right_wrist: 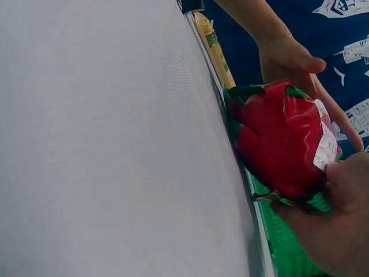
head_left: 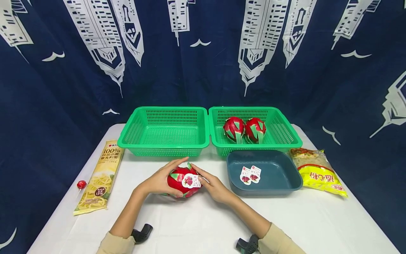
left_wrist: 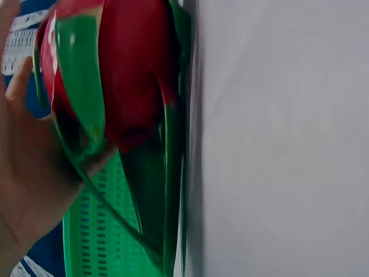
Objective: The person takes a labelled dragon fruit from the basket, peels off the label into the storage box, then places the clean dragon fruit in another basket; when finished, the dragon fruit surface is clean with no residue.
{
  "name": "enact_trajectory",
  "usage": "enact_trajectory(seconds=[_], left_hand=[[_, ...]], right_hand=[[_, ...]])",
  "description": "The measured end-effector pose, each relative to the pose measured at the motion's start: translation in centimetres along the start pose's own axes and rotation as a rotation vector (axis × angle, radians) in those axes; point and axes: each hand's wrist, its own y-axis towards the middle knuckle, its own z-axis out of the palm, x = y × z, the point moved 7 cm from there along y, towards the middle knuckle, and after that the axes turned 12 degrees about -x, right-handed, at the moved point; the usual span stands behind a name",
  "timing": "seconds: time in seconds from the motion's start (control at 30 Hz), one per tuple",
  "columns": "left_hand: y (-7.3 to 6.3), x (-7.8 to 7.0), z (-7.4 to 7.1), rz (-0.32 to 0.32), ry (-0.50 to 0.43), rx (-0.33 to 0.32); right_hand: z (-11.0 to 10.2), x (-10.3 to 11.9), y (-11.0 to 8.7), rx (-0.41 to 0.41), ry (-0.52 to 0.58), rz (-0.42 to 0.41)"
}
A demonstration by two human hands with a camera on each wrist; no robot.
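Note:
A red dragon fruit [head_left: 177,181] with green scales sits low over the table in front of the green baskets. A white label [head_left: 188,181] with a fruit picture lies on its upper side. My left hand [head_left: 158,180] holds the fruit from the left, thumb along the front and fingers over the top. From the right, my right hand [head_left: 214,185] grips it, its thumb at the label's edge and the forefinger stretched over the top. The right wrist view shows the right thumb on the label [right_wrist: 326,138] and another finger beneath the fruit [right_wrist: 282,144].
Two dragon fruits [head_left: 244,129] sit in the right green basket [head_left: 285,137], beside a left green basket [head_left: 165,145]. Two labels [head_left: 250,174] lie in a dark blue tray [head_left: 264,192]. Noodle packet [head_left: 101,178] and lollipop [head_left: 81,184] are left; a yellow bag [head_left: 318,173] is right.

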Motion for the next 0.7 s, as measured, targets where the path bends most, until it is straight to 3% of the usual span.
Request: enact_trajectory(seconds=[0.1,0.17,0.3,0.4,0.5,0.7], left_hand=[[0.0,0.0,0.7,0.003,0.065,0.026],[0.0,0.1,0.8,0.007,0.113,0.027],[-0.1,0.2,0.8,-0.014,0.17,0.022],[-0.1,0.3,0.9,-0.027,0.178,0.019],[-0.2,0.5,1.0,-0.035,0.185,0.015],[-0.1,0.8,1.1,-0.041,0.18,0.011]], right_hand=[[0.0,-0.6,0.2,-0.023,0.028,-0.019],[-0.3,-0.4,0.3,-0.082,0.018,-0.048],[-1.7,1.2,0.0,-0.316,0.033,-0.099],[-2.7,2.9,-0.6,-0.471,0.066,-0.092],[-2.8,3.6,-1.1,-0.519,0.11,-0.006],[-1.8,1.7,-1.9,-0.516,0.258,0.295]])
